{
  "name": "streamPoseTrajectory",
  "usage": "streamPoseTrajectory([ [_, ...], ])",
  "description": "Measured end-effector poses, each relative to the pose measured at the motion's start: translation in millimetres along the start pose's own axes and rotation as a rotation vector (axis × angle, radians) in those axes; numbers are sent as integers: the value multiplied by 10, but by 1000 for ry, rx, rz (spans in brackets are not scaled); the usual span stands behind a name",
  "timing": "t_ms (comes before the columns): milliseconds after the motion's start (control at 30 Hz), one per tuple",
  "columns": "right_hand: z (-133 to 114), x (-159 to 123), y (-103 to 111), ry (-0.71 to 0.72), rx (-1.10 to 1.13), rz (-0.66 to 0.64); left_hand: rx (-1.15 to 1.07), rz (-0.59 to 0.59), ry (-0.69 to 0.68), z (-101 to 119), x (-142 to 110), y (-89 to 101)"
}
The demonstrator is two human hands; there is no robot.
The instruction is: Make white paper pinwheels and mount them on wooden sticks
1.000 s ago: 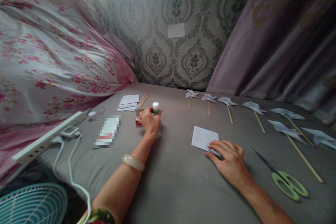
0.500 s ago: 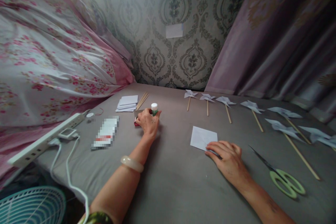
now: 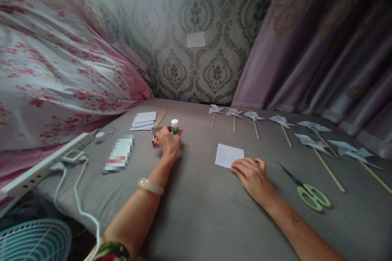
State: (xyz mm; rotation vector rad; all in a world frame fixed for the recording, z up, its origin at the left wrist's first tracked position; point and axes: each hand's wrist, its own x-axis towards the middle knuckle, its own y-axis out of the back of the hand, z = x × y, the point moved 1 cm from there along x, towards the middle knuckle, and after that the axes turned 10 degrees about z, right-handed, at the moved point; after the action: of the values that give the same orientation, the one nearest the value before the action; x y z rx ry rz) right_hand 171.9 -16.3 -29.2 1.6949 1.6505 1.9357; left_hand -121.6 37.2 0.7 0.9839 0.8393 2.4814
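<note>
My left hand (image 3: pixel 167 142) is at a small red box (image 3: pixel 154 140) with a grey flap, its fingers curled down over it; what the fingertips pinch is hidden. Just behind that hand stands a glue stick (image 3: pixel 174 125) with a white cap and green label. On the grey cloth, a square of white paper (image 3: pixel 228 155) lies flat with faint creases. The near right corner of this paper is under my right hand (image 3: pixel 251 175), whose fingers are pressed together on it. Scissors (image 3: pixel 306 193) with green handles lie to the right of that hand, blades parted slightly or closed, I cannot tell.
Several paper pinwheels (image 3: pixel 280 121) on sticks line the right side. Behind my left hand lie a stack of white paper (image 3: pixel 144 120) and wooden sticks (image 3: pixel 161 117). At left are a blurred packet (image 3: pixel 120 153), a power strip (image 3: pixel 45 165) with cables and a teal fan (image 3: pixel 33 238).
The view has shifted slightly to the right, so everything appears further left. Both hands stay at the same things, the left at the red box and the right on the paper.
</note>
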Motion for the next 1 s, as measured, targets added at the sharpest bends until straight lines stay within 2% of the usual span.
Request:
streamPoseTrajectory([
  [200, -35, 13, 8, 52, -42, -14, -70, 122, 2, 96, -111, 141],
  [267, -48, 24, 18, 61, -62, -17, -164, 150, -66, 184, -190, 202],
  [333, -57, 38, 31, 64, -81, -27, -257, 128, -187, 274, -287, 237],
  [400, -60, 51, 43, 69, -100, -49, -329, 27, -348, 346, -398, 236],
  [533, -37, 56, 46, 99, -116, -82, -401, -347, -678, 434, -637, 177],
  [600, -14, 51, 36, 127, -106, -91, -390, -477, -784, 469, -737, 161],
  [700, 18, 41, 19, 197, -56, -121, -379, -555, -847, 517, -838, 177],
  [833, 57, 40, 21, 282, -24, -153, -401, -576, -839, 500, -890, 220],
  [1000, 102, 69, 63, 265, -62, -154, -389, -622, -832, 381, -862, 220],
])
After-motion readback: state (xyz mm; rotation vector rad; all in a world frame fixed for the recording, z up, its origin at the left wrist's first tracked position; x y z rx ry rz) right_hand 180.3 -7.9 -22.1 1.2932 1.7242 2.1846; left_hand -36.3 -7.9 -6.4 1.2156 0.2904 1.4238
